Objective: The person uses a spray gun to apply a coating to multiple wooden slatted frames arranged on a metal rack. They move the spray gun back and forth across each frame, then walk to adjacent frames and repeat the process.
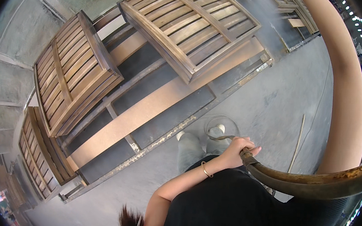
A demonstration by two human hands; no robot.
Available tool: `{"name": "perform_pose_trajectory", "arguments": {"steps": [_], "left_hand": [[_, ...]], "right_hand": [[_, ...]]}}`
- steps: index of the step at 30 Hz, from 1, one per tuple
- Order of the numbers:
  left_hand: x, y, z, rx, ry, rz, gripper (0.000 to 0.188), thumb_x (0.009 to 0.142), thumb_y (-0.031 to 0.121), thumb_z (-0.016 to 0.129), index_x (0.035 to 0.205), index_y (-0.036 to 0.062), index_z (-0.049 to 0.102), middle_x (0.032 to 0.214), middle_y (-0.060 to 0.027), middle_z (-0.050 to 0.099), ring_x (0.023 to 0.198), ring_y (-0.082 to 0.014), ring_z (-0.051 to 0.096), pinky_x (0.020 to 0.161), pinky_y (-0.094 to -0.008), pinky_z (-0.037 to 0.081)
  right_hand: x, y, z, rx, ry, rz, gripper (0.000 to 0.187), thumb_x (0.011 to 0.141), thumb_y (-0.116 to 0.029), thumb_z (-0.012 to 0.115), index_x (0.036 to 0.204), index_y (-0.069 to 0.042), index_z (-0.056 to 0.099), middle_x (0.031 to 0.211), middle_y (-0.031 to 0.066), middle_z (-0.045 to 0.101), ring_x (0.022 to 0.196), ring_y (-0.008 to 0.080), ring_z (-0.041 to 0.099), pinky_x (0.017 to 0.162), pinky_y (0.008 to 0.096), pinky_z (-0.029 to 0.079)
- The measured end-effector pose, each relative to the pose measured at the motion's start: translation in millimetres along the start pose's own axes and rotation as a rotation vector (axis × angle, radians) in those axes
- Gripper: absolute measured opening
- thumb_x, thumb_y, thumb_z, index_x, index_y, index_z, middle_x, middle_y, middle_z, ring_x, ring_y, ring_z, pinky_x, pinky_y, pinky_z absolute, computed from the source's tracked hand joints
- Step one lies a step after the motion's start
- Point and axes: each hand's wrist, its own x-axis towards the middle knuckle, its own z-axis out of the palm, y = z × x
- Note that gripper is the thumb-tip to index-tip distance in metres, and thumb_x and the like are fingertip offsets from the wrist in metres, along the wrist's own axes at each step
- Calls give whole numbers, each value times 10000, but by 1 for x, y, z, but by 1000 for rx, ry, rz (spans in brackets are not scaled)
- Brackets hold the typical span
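Note:
My left hand (234,153) is closed around a thick brown-and-black hose (309,184), which runs off to the right beside my body. A thinner loop of hose (224,125) hangs by this hand, above my feet. My right arm (348,85) reaches up and away along the right side. Its hand lies beyond the top edge, so whatever it holds is hidden. Ahead of me, a slatted wooden panel (194,22) with a frame rests tilted on a low rack. Pale mist (266,16) hangs in the air just past its far right corner.
Another slatted panel (69,71) leans farther left, and a third (39,156) sits at the lower left. The rack's metal edge (151,147) runs diagonally before my feet. A flat brown board (132,117) spans it. A thin stick (297,141) lies on the grey floor.

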Motion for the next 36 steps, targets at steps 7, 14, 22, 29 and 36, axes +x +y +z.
{"name": "perform_pose_trajectory", "arguments": {"steps": [7, 14, 22, 29, 36], "left_hand": [[9, 4, -12, 160, -36, -81, 438, 801, 127, 697, 511, -3, 396, 484, -126, 359, 516, -254, 366, 488, -365, 308], [48, -2, 4, 204, 2, -4, 490, 738, 114, 732, 509, 28, 307, 482, -105, 349, 509, -255, 341, 494, -363, 292], [74, -23, 2, 256, 94, 45, 478, 737, 80, 719, 510, 26, 303, 474, -93, 314, 509, -233, 325, 500, -350, 293], [88, -23, -5, 249, 127, 31, 470, 741, 63, 707, 517, 21, 297, 471, -89, 304, 506, -221, 324, 511, -342, 293], [107, -23, 1, 308, 135, -1, 473, 717, 44, 702, 536, 30, 265, 484, -84, 285, 515, -224, 326, 535, -333, 295]], "right_hand": [[-76, -18, 28, 544, -62, 27, 285, 801, -302, 741, 755, -38, 645, 601, 37, 569, 506, 132, 551, 407, 275, 417], [-123, -58, 43, 1143, -287, -323, 210, 878, -276, 666, 840, -77, 610, 629, 3, 561, 511, 75, 519, 368, 219, 330], [-63, 37, 64, 698, 88, -27, 299, 804, -314, 736, 851, -46, 612, 626, 69, 604, 515, 119, 569, 408, 263, 415], [-6, 82, 103, 298, 569, -49, 506, 741, -384, 769, 1004, 8, 586, 788, 134, 651, 633, 211, 628, 515, 353, 502], [-25, -5, 87, 1103, -47, -417, 265, 836, -303, 702, 975, -83, 649, 676, 7, 589, 547, 89, 548, 456, 252, 438]]}}
